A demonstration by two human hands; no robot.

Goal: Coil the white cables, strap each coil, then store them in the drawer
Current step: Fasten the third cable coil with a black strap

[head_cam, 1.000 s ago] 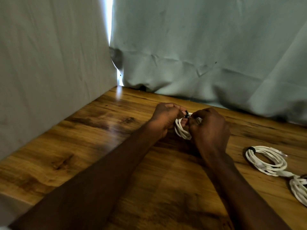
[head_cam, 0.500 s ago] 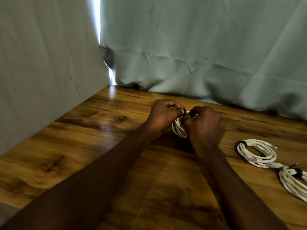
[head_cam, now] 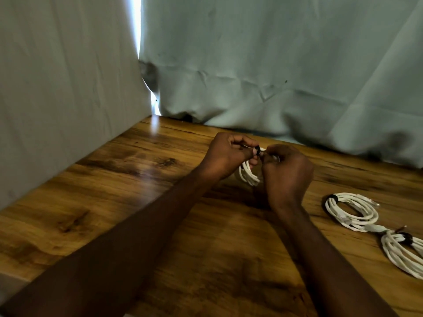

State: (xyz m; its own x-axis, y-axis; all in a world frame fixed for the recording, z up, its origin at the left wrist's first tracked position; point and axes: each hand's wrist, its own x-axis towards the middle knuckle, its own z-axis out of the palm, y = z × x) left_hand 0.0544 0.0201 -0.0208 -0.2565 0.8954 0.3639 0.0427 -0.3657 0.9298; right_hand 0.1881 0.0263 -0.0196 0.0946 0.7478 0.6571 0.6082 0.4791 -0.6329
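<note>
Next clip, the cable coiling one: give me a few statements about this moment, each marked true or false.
1. Both hands hold one white coil. True.
2. A black strap sits between the left hand and right hand. True.
3. Two more coils hang from the curtain. False: the round coil and the edge coil lie on the wooden table.
4. An open drawer is in view. False: none shows.
</note>
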